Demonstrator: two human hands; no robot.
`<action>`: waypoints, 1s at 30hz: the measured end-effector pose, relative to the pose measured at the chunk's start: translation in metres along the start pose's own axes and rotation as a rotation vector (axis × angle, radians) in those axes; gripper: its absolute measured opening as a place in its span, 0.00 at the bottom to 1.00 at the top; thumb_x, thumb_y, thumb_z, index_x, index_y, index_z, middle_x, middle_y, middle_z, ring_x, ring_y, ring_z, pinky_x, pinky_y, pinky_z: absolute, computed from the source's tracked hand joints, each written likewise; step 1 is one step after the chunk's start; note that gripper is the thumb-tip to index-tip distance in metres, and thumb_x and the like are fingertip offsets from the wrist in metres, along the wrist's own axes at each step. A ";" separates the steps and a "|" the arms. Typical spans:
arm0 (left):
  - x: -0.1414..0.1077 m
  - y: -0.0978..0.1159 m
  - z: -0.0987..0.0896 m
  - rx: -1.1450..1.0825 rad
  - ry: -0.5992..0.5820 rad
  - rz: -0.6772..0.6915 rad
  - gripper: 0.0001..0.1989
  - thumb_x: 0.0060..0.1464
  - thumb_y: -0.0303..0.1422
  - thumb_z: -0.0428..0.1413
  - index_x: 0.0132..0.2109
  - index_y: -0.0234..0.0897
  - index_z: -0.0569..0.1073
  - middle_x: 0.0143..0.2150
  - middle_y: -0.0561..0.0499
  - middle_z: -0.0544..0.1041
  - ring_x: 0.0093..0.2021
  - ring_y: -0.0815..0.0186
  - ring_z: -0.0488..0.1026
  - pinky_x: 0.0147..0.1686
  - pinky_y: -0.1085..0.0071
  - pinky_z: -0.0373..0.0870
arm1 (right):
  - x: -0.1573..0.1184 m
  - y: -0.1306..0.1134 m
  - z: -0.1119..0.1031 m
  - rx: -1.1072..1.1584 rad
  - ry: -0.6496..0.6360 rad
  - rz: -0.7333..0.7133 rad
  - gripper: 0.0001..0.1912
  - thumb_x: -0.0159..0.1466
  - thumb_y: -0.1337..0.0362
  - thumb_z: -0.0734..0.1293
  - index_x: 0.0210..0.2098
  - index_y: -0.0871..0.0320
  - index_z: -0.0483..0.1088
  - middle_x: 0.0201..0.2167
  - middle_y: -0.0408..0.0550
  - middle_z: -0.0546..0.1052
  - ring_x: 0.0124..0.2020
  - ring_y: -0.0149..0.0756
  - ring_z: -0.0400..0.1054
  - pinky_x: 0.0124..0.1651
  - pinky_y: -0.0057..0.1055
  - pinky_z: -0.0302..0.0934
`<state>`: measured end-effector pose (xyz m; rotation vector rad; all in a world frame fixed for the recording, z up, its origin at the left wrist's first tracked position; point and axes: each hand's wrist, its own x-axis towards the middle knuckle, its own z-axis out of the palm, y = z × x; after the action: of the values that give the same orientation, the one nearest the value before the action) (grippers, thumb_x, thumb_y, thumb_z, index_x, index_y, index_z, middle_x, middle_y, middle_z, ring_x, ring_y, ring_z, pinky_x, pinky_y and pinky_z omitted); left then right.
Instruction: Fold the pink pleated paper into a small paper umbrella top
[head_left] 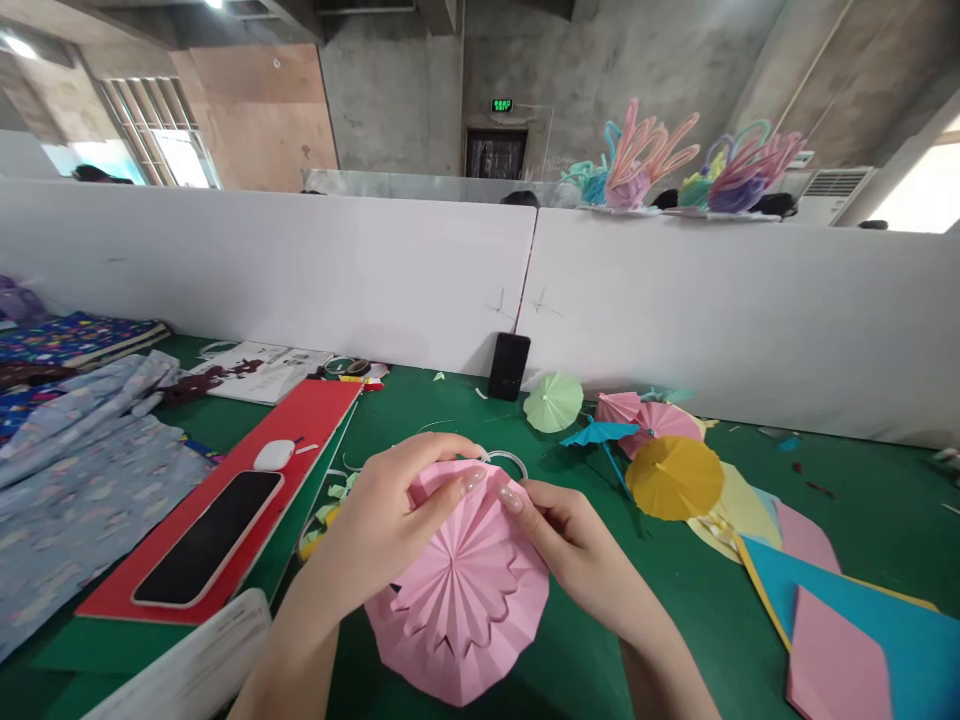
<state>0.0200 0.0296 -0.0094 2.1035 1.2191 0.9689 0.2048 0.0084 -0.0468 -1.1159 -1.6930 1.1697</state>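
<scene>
1. Left hand (394, 510): closed in a pinch on the pink pleated paper (456, 610), thumb on its front face, fingers wrapped over the upper left edge.
2. Right hand (574, 535): thumb against the upper right edge of the same paper; other fingers curled, partly hidden, so their exact grip cannot be told.
3. Paper position: between both hands, above the green bench (847, 497), near side. Pleats radiate from a centre; a smaller zigzag-edged layer lies over a wider rounded one.
4. White ring (511, 456): shows just beyond the paper's top edge; contact cannot be told.
5. Right of the hands: green parasol (553, 402), blue parasol (598, 432) and yellow parasol (675, 478); nearer, a pink sheet (836, 655) overlaps a blue sheet (889, 615).
6. Left: red board (322, 405) carrying a dark-screened phone (210, 538) and a white case (274, 455).
7. Rear: black device (510, 366) leaning on the white partition (300, 270).
</scene>
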 end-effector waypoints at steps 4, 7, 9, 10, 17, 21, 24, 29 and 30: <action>-0.002 0.000 -0.001 -0.005 0.019 0.003 0.06 0.59 0.37 0.53 0.43 0.48 0.72 0.44 0.58 0.77 0.46 0.67 0.74 0.42 0.75 0.71 | 0.000 0.000 0.000 0.004 0.010 0.005 0.22 0.68 0.50 0.55 0.23 0.56 0.51 0.23 0.39 0.48 0.24 0.29 0.41 0.24 0.30 0.39; -0.002 0.001 -0.002 -0.011 0.013 0.024 0.06 0.59 0.37 0.53 0.43 0.48 0.73 0.44 0.58 0.78 0.46 0.66 0.74 0.42 0.75 0.70 | 0.001 0.000 0.000 0.028 -0.002 0.004 0.21 0.67 0.51 0.57 0.23 0.56 0.52 0.23 0.39 0.49 0.24 0.29 0.41 0.24 0.29 0.39; -0.002 0.000 -0.002 -0.016 0.005 0.033 0.06 0.59 0.37 0.54 0.43 0.49 0.73 0.44 0.59 0.77 0.46 0.67 0.74 0.42 0.76 0.70 | 0.001 0.000 0.000 0.060 -0.022 0.006 0.21 0.66 0.51 0.58 0.23 0.57 0.52 0.23 0.39 0.49 0.24 0.29 0.41 0.24 0.29 0.39; -0.002 0.000 -0.002 -0.017 0.005 0.034 0.06 0.59 0.37 0.54 0.43 0.49 0.72 0.44 0.59 0.77 0.46 0.67 0.74 0.43 0.76 0.70 | 0.001 0.000 0.000 0.075 -0.029 0.006 0.21 0.66 0.52 0.59 0.22 0.56 0.52 0.23 0.38 0.49 0.24 0.29 0.41 0.24 0.29 0.39; -0.002 -0.001 -0.002 0.005 0.038 0.045 0.06 0.58 0.36 0.54 0.43 0.49 0.72 0.44 0.60 0.78 0.46 0.68 0.74 0.42 0.77 0.70 | -0.001 -0.003 0.000 0.098 -0.053 0.003 0.23 0.67 0.50 0.57 0.21 0.57 0.53 0.22 0.38 0.49 0.24 0.28 0.41 0.24 0.29 0.39; -0.002 0.000 -0.004 0.010 0.027 0.045 0.06 0.59 0.36 0.54 0.43 0.49 0.72 0.44 0.60 0.78 0.46 0.69 0.74 0.42 0.77 0.70 | -0.001 -0.002 0.003 0.112 -0.056 0.020 0.22 0.66 0.50 0.58 0.22 0.57 0.52 0.22 0.38 0.49 0.23 0.28 0.40 0.23 0.29 0.38; -0.002 -0.001 -0.005 0.006 0.024 0.041 0.06 0.59 0.37 0.54 0.43 0.48 0.73 0.44 0.59 0.78 0.45 0.68 0.74 0.42 0.76 0.70 | 0.001 0.000 0.004 0.109 -0.059 0.021 0.23 0.66 0.49 0.58 0.22 0.57 0.52 0.22 0.38 0.49 0.24 0.28 0.41 0.23 0.28 0.38; -0.003 -0.002 -0.005 0.003 0.028 0.043 0.06 0.59 0.37 0.53 0.42 0.46 0.73 0.43 0.56 0.78 0.45 0.65 0.74 0.42 0.74 0.71 | 0.002 0.002 0.005 0.112 -0.057 0.026 0.24 0.66 0.47 0.56 0.22 0.57 0.52 0.22 0.38 0.49 0.24 0.28 0.41 0.23 0.28 0.39; -0.003 -0.003 -0.004 0.002 0.028 0.043 0.06 0.59 0.37 0.53 0.42 0.46 0.73 0.43 0.57 0.78 0.45 0.66 0.74 0.42 0.74 0.71 | 0.002 0.002 0.005 0.112 -0.053 0.026 0.24 0.66 0.47 0.56 0.22 0.57 0.52 0.22 0.38 0.49 0.24 0.28 0.41 0.23 0.28 0.39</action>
<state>0.0142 0.0286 -0.0095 2.1325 1.1935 1.0195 0.2001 0.0093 -0.0499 -1.0495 -1.6351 1.3046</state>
